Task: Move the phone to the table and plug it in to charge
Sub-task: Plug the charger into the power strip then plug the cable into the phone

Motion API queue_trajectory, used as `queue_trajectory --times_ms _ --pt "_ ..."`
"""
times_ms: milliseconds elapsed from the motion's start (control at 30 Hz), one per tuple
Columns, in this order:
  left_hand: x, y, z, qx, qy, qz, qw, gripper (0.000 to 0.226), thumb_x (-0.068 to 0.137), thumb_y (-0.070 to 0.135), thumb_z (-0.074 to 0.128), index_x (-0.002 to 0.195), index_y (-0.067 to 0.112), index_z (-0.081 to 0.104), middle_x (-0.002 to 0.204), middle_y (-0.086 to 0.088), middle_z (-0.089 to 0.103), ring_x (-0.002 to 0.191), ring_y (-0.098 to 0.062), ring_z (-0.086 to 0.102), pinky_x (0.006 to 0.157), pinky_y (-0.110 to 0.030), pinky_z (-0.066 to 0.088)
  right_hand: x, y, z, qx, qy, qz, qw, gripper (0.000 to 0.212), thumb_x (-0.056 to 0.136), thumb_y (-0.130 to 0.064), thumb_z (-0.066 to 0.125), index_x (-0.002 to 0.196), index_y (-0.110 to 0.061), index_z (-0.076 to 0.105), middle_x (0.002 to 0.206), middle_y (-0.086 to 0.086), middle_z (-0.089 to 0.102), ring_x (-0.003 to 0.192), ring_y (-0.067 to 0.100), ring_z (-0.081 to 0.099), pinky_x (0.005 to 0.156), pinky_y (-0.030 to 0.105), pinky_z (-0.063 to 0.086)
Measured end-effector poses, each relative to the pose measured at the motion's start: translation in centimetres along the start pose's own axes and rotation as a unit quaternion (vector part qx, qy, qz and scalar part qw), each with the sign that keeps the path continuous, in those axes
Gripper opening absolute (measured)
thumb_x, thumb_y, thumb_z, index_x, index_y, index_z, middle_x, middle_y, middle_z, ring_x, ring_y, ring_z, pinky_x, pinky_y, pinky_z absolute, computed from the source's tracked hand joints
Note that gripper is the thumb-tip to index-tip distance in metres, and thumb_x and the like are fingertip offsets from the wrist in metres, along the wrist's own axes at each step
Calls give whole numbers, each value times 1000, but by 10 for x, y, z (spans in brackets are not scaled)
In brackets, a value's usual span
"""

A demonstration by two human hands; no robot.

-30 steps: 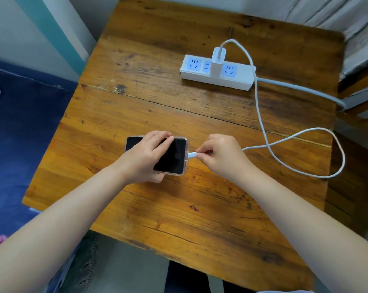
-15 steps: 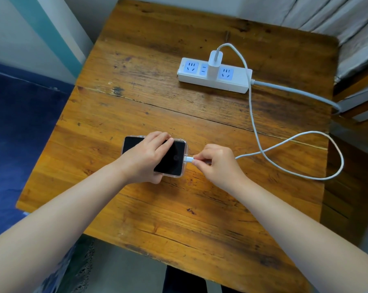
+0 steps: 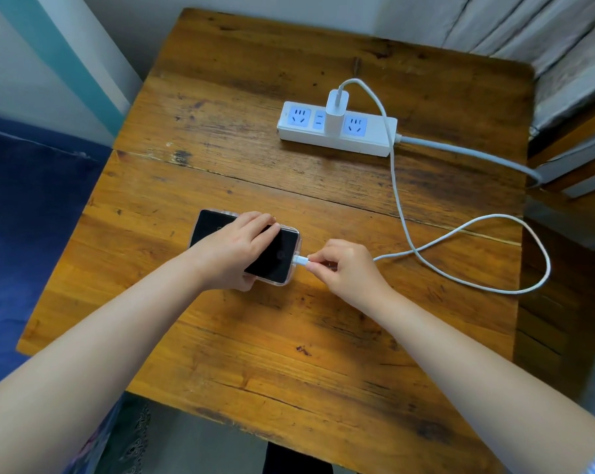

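The phone (image 3: 272, 256) lies flat on the wooden table (image 3: 255, 354), screen up and dark, in a clear case, its long axis running left to right near the middle of the tabletop. The left hand (image 3: 232, 249) rests across the top of it, fingers (image 3: 260, 222) laid flat and close together over the far edge and the thumb tucked at the near edge, pinning it down. The right hand (image 3: 347, 268) sits just beside the phone's right end, thumb and forefinger pinched shut on the white connector (image 3: 301, 260), whose tip meets the phone's end (whether it is fully seated cannot be told). From that hand the white cable (image 3: 542, 265) loops out to the right, crosses itself and runs up to the white charger (image 3: 336, 111), which stands plugged into the white power strip (image 3: 337, 133) at the far side of the table.
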State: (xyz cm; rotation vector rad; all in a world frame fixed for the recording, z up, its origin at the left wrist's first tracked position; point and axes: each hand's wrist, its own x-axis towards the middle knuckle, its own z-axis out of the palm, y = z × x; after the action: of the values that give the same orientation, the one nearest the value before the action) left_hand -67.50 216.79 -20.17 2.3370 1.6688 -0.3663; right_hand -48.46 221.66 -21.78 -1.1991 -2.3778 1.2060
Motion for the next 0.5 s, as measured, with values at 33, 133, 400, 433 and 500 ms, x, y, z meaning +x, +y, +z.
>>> queue_trajectory --times_ms 33,133,400,433,500 --pt "6 -4 3 -7 -11 -6 1000 92 67 19 78 139 -2 25 144 -21 34 134 -34 30 110 -39 33 1 4 -1 -10 -14 -3 1000 20 85 -11 60 102 -2 65 92 17 68 84 26 58 72 30 43" --pt "23 -15 4 -16 -48 -46 998 94 74 23 72 143 4 12 151 -14 19 139 -27 15 115 -34 22 5 17 -8 -52 -15 -4 999 24 88 -9 54 111 -3 59 100 17 66 93 29 58 81 37 46" --pt "67 -27 -5 15 -78 -75 994 96 73 19 73 143 4 11 151 -14 19 138 -28 17 114 -35 23 24 39 -23 -177 88 -14 980 14 83 3 56 93 3 67 84 26 64 83 40 56 71 45 47" --pt "72 -29 -8 14 -84 -76 993 95 73 18 73 143 4 10 151 -13 18 138 -28 17 114 -35 23 27 40 -24 -188 95 -10 977 15 83 3 56 93 3 67 85 26 65 84 41 55 72 46 46" --pt "79 -33 -13 21 -94 -74 993 94 74 17 72 143 4 10 152 -14 18 138 -28 17 114 -35 23 31 42 -26 -210 103 -5 972 16 84 3 55 96 2 67 87 25 65 87 40 54 75 46 45"
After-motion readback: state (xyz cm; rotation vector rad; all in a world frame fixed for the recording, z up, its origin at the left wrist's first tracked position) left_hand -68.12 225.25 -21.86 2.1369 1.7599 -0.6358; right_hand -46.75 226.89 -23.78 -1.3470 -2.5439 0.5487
